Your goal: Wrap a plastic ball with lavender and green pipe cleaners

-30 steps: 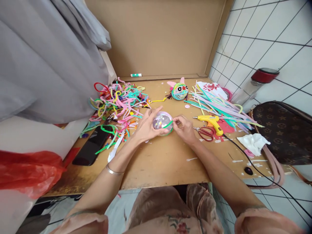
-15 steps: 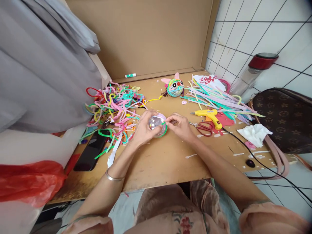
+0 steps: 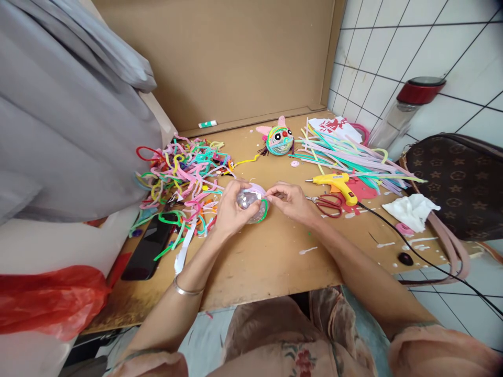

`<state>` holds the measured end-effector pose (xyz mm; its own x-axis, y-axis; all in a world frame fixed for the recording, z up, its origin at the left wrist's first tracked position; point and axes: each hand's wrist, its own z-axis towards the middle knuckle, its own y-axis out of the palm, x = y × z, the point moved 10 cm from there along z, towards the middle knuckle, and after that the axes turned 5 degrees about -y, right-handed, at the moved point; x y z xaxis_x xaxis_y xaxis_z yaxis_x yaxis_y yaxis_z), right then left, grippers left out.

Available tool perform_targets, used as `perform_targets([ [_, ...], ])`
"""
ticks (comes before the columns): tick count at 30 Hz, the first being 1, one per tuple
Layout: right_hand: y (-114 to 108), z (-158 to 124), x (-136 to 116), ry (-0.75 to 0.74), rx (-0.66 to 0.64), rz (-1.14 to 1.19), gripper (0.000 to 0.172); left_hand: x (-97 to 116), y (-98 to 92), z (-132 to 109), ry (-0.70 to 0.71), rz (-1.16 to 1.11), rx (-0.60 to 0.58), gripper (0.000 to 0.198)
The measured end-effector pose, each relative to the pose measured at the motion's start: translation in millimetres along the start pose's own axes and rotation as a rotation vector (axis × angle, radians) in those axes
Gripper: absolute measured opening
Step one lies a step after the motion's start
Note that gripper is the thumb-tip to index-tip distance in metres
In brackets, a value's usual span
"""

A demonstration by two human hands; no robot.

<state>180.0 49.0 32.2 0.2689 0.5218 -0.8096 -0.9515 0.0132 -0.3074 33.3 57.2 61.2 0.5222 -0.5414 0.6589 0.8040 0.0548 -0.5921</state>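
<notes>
A clear round ball [image 3: 248, 199] with a lilac strip on top and a green strip on its right side is held above the middle of the table. My left hand [image 3: 234, 208] wraps round it from the left, thumb across its front. At the ball's right edge, my right hand [image 3: 286, 200] has thumb and forefinger pinched together by the end of the strips; whatever is between the fingertips is too small to make out. Behind them stands a decorated ball [image 3: 280, 140] with eyes, a red nose and pink ears.
Tangled coloured pipe cleaners [image 3: 188, 167] and a black phone [image 3: 147, 251] lie left. To the right are a yellow glue gun [image 3: 334, 183], red-handled scissors [image 3: 330, 205], straight pipe cleaners [image 3: 346, 154], a white tissue [image 3: 411, 211], a brown bag [image 3: 456, 183] and a bottle [image 3: 396, 118].
The ball has shifted slightly left and turned a little in my left hand, showing more of the green strip. My right hand stays pinched at its edge. The whole view has shifted slightly.
</notes>
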Motion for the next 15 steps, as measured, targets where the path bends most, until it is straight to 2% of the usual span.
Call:
perform_targets([
  [7, 3, -2, -12, -0.106, -0.05, -0.075, 0.008, -1, 0.7, -1, 0.003, 0.023, 0.002, 0.031],
  [15, 6, -2, -12, -0.105, -0.041, -0.178, 0.009, 3, 4.1, -1, 0.072, 0.047, -0.029, 0.031],
])
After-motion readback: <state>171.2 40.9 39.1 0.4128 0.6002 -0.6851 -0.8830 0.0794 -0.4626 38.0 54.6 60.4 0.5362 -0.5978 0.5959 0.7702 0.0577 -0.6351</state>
